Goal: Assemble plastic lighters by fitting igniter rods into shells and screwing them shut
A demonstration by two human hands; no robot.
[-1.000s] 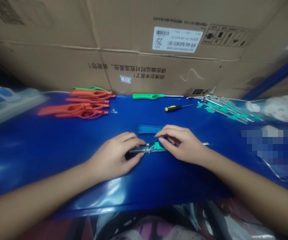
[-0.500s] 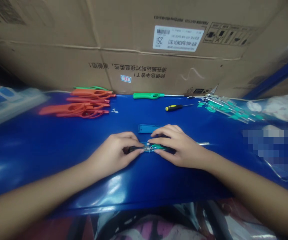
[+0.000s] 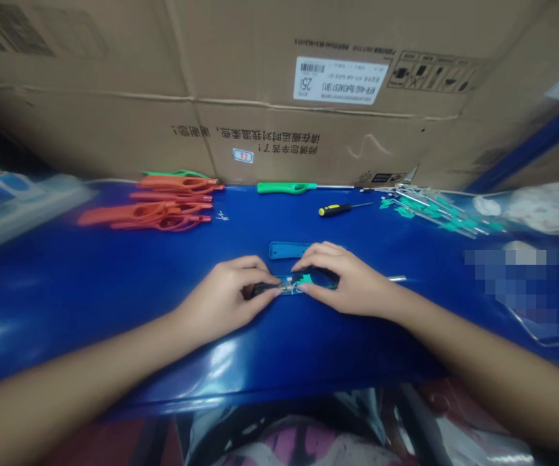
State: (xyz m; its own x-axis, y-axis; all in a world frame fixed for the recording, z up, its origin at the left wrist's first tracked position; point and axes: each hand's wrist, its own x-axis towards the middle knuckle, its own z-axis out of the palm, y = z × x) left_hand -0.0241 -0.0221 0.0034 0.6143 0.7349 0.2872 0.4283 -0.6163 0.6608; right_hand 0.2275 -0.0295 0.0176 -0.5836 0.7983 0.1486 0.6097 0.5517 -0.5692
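We find the left hand [image 3: 233, 291] pinching the left end of an open blue lighter [image 3: 287, 287] at frame centre; the right hand [image 3: 347, 278] curls over its green insert [image 3: 304, 279], grip indeterminable. A blue half-shell [image 3: 285, 250] lies just above; orange lighter shells [image 3: 146, 212], upper left.

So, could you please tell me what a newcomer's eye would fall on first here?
Probably the bright orange handles, piled at the far left of the shiny blue table. Next come the left hand and right hand at the table's middle, fingers at a small blue assembly with a teal piece. Behind everything stands a large cardboard box with upside-down printing.
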